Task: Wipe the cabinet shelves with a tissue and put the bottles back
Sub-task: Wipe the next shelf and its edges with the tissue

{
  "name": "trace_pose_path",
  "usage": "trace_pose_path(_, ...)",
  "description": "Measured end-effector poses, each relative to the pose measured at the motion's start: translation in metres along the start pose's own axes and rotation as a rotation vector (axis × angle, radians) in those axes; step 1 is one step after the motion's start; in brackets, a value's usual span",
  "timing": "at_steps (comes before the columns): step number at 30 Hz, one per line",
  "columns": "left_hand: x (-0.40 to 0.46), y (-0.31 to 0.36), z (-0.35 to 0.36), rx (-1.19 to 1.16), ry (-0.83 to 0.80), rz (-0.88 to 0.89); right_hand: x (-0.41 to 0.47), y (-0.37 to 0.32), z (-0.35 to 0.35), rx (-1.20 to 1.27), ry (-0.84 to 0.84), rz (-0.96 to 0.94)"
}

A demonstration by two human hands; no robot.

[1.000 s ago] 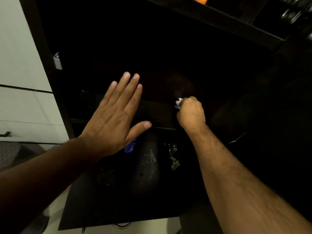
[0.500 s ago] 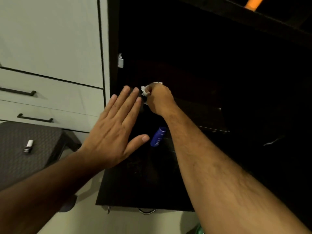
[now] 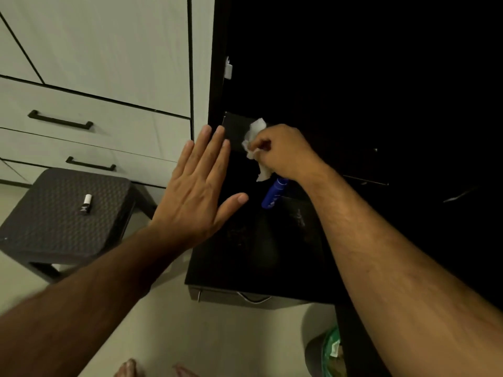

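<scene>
Tissue [image 3: 255, 140] gripped in right hand [image 3: 283, 152] fingers on dark cabinet shelf [image 3: 235, 129], left hand [image 3: 197, 191] fingers spread open, white drawers [image 3: 109, 126] beside

Two bare forearms reach in from the bottom edge, one from 7 o'clock and one from 5 o'clock. Neither shows a sleeve, watch, ring or bracelet. The right forearm [image 3: 381, 268] has fine dark hair along its length. The left hand [image 3: 196, 191] has short, plain nails. Bare toes [image 3: 128, 370] peek in at 6 o'clock.
</scene>
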State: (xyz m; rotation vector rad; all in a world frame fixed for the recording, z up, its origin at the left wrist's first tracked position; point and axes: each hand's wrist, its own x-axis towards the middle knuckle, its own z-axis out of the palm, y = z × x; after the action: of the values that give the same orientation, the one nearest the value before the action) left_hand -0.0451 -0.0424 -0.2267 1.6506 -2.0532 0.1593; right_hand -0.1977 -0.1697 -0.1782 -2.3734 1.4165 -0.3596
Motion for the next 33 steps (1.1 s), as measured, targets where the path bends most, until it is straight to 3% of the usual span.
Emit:
trace_pose_path(5,-0.016,-0.001,0.008,0.025,-0.059,-0.066,-0.016,-0.008,0.014,0.085,0.230,0.033)
trace_pose_path(10,-0.023,-0.009,0.010,0.053,-0.063,-0.076,-0.009,-0.044,0.056,0.217,0.213,-0.059)
trace_pose_path(16,-0.035,-0.012,0.011,0.062,-0.067,-0.068,-0.028,-0.010,0.051,0.257,0.388,-0.023)
trace_pose_path(23,-0.017,0.021,0.025,0.027,-0.087,0.015,-0.068,0.074,0.016,0.310,0.567,0.251)
trace_pose_path(33,0.022,0.085,0.061,-0.022,-0.097,0.135,-0.100,0.136,-0.008,0.208,0.780,0.503)
